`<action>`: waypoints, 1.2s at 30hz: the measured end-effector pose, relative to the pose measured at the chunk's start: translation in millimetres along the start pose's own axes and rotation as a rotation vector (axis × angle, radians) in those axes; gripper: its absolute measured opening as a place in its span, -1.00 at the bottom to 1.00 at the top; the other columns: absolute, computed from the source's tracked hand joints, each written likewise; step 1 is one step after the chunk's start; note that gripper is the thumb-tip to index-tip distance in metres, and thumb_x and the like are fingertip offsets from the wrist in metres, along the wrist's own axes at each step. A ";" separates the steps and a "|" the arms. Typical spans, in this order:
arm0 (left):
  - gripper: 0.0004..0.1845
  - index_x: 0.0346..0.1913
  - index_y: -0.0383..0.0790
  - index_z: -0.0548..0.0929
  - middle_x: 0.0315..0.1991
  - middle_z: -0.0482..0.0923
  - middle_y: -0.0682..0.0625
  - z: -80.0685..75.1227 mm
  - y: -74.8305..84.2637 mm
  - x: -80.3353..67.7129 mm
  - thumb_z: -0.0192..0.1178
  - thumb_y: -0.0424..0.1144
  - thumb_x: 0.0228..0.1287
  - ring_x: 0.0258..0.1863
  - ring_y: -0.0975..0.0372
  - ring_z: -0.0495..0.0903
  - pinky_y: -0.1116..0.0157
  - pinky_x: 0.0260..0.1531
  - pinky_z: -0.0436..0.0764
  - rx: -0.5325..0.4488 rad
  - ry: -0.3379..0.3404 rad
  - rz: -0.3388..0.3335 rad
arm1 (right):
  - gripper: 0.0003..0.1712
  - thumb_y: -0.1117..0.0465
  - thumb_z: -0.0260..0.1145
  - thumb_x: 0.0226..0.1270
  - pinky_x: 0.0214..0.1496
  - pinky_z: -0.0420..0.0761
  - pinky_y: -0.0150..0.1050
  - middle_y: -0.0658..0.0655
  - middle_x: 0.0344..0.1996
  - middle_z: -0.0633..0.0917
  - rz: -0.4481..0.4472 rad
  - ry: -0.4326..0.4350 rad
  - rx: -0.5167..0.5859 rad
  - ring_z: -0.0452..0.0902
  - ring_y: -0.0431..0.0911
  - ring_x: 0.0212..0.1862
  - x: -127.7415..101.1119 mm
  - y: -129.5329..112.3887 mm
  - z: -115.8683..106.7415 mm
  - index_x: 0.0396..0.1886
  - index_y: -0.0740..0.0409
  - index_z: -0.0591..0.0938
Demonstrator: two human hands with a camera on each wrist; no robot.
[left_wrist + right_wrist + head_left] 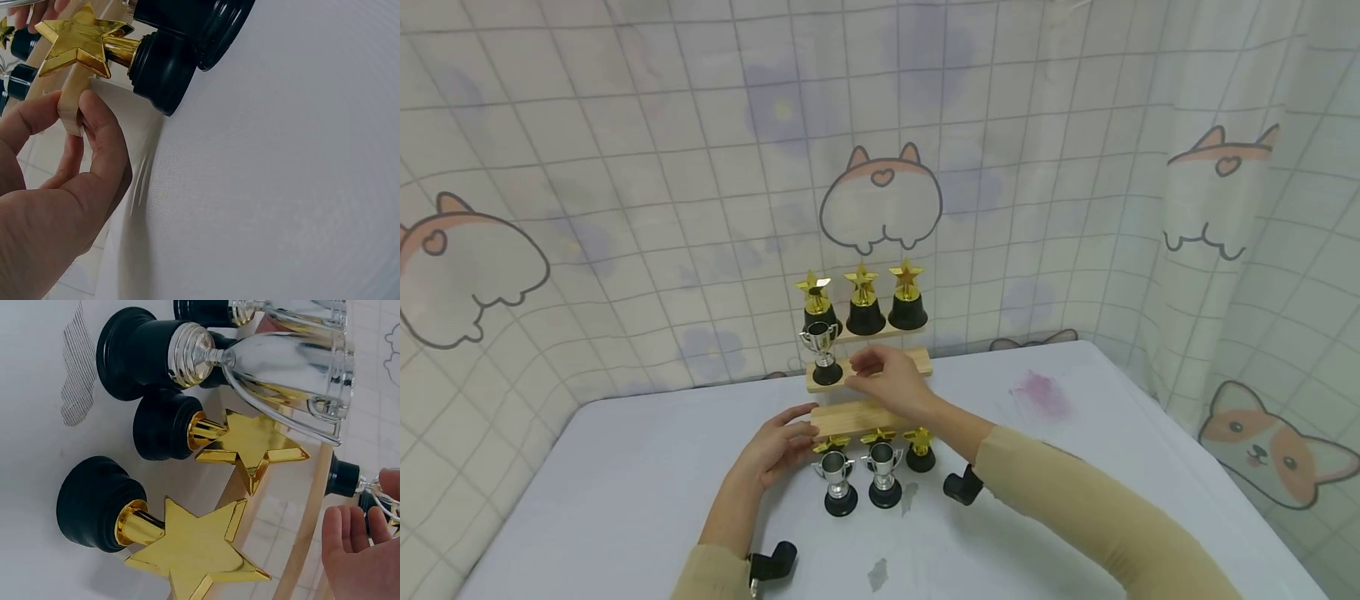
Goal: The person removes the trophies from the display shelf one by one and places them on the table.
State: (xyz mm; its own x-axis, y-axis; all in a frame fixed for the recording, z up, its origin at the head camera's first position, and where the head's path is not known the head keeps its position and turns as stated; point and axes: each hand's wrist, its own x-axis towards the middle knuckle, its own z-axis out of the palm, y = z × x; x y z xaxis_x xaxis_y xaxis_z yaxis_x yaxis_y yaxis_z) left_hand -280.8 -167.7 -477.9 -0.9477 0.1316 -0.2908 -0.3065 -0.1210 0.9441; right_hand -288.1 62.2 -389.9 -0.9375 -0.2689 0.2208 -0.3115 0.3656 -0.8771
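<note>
The lower board [850, 417] is pinched at its 9 o'clock end in the grip of the left hand [780, 444], thumb and fingers closed on the wood. In the right hand [898, 383], its fingers loosely bent, nothing appears to be held; it is poised at about 3 o'clock from a silver cup [822, 343], which is set upright on the middle board [919, 361]. The cup could be toppled if its handle were clipped by the thumb. How the lower board is supported cannot be made out; were it tugged or tilted, the gold star trophies [921, 458] close below could be knocked. Toward 6 o'clock, two front cups [883, 462] might be caught by a lowered right forearm.
</note>
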 end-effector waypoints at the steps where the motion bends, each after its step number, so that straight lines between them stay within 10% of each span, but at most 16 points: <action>1: -0.34 0.47 -0.32 0.37 0.27 0.38 -0.35 -0.2 -0.3 0.3 0.21 -0.47 0.31 -0.02 0.09 0.64 0.24 -0.01 0.69 -0.003 0.002 0.000 | -0.72 0.29 0.47 0.34 0.03 0.65 -0.22 0.28 -0.02 0.70 -0.003 0.001 0.004 0.62 -0.03 -0.04 1.5 -0.2 1.4 0.00 0.24 0.66; 36: -0.37 0.48 -0.36 0.33 0.27 0.36 -0.38 -1.2 -2.5 1.7 0.17 -0.48 0.34 -0.03 0.09 0.64 0.24 -0.02 0.69 -0.013 -0.023 0.026 | -0.61 0.19 0.49 0.34 0.00 0.67 -0.20 0.10 -0.05 0.73 0.086 0.051 0.007 0.64 -0.05 0.01 37.6 -6.2 33.0 0.11 0.21 0.68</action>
State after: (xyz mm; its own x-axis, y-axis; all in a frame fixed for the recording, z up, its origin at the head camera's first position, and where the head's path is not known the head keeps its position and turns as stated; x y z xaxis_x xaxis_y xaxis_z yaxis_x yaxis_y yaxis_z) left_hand -281.8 -168.4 -480.9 -0.9531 0.1509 -0.2622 -0.2829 -0.1374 0.9493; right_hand -316.2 20.4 -390.2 -0.9675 -0.1906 0.1659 -0.2285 0.3794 -0.8966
